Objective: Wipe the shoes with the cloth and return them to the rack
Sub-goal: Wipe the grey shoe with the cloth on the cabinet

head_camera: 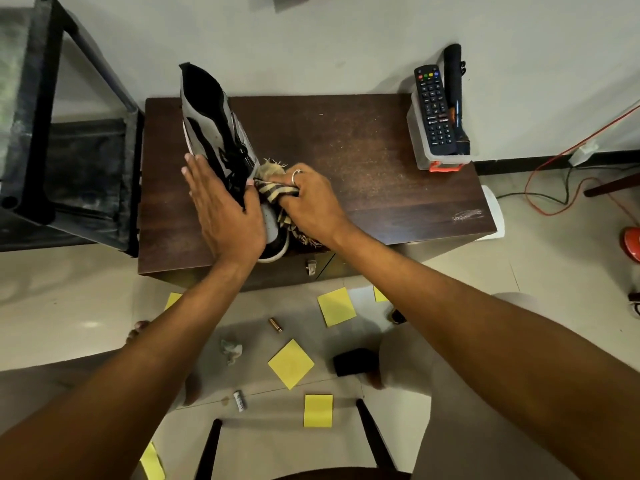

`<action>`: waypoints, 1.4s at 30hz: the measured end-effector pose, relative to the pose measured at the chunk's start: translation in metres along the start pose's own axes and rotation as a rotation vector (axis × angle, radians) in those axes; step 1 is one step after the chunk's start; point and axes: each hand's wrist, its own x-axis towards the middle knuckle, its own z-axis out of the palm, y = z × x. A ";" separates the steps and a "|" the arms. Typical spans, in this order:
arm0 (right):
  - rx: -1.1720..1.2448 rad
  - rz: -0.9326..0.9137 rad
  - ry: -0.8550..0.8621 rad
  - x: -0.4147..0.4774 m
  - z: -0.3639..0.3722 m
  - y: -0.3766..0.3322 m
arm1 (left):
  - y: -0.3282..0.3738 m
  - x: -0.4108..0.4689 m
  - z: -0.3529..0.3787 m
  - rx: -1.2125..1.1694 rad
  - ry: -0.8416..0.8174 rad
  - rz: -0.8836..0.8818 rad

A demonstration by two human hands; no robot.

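Head view: a grey and black high-top shoe (214, 126) stands on the dark wooden table (363, 150), just beside the black rack (41, 116) at the left. The left hand (221, 206) lies flat against the shoe's side with straight fingers, while the right hand (308, 199) grips a striped cloth (273, 190), pressed to the shoe by the laces. A remote (433, 109) sits in a clear box at the table's far right corner.

On the dark wooden table (363, 140), near its front left corner, the left hand (221, 206) lies flat on a grey-and-black high-top shoe (214, 123) while the right hand (311, 202) grips a striped cloth (273, 190) against its laces.
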 end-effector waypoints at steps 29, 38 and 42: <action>-0.584 -0.344 -0.113 -0.091 -0.019 0.031 | -0.001 0.009 -0.011 -0.002 -0.162 -0.059; -0.139 -0.057 -0.003 -0.088 0.011 0.012 | -0.001 0.008 -0.012 -0.006 -0.163 -0.055; -0.015 0.175 -0.042 -0.097 -0.006 0.002 | 0.001 0.009 -0.011 -0.001 -0.150 -0.073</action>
